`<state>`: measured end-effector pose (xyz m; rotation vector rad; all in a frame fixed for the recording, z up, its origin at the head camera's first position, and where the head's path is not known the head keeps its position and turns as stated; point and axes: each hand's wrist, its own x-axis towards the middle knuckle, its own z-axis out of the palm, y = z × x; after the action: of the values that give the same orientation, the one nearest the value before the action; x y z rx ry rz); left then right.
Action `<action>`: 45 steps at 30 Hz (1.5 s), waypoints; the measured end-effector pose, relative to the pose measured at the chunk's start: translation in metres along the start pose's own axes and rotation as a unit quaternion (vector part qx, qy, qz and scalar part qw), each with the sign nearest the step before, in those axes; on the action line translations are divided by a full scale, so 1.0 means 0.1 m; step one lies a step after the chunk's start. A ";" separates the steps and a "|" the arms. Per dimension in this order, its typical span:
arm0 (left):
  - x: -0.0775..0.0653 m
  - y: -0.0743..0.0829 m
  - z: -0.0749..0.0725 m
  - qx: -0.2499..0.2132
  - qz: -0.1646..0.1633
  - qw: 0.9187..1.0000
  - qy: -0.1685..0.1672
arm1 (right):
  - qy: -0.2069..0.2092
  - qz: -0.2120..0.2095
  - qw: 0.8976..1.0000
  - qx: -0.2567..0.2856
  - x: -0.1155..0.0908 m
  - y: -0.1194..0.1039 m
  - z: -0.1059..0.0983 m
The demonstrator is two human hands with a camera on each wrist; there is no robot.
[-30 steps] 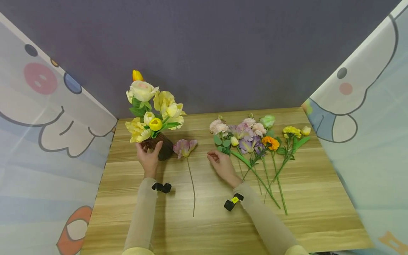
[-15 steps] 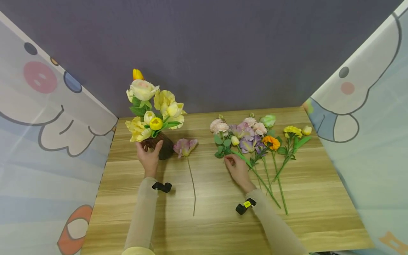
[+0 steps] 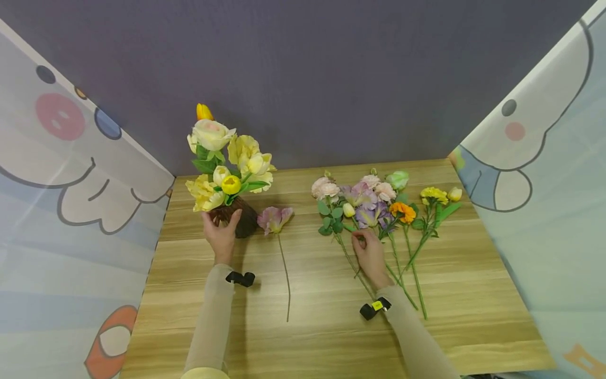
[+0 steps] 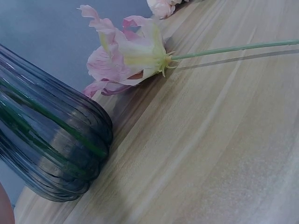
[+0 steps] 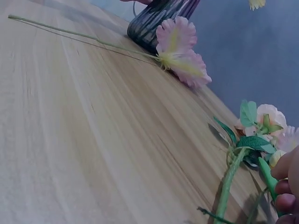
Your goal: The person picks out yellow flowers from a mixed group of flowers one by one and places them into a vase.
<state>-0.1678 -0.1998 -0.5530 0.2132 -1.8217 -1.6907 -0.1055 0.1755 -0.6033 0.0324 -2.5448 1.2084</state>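
Note:
At the left of the table, a ribbed, dark see-through vase leans under its yellow and cream flowers. My left hand grips it near the neck with spread thumb and fingers. Green stems show through its wall in the left wrist view. Beside the vase lies a pink-purple flower on a long thin stem. My right hand is over the loose flowers, its curled fingers at the green leaf of a pale yellow tulip, pinching it.
Around the right hand lie pink blooms with round leaves, purple flowers, an orange flower and a pale green rose. Farther right is a yellow flower. A dark wall closes the back; cartoon-print panels flank the table.
My right hand has moved right from beside the pink blooms, past their leaves, to the tulip's leaf and stem. The left hand and vase have stayed put.

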 end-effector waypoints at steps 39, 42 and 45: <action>0.07 -0.37 -0.05 0.006 -0.010 1.000 0.002 | -0.036 0.096 0.992 -0.072 0.03 0.00 -0.08; 0.07 -0.37 -0.04 0.005 -0.012 1.000 0.006 | -0.041 0.098 0.991 -0.084 0.03 0.00 -0.08; 0.07 -0.34 -0.03 0.002 -0.013 1.000 0.007 | -0.040 0.095 0.991 -0.090 0.04 -0.01 -0.09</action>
<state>-0.1820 -0.2114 -0.5830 0.2519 -1.8196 -1.6989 -0.1061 0.1822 -0.5958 -0.2125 -2.7707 1.0552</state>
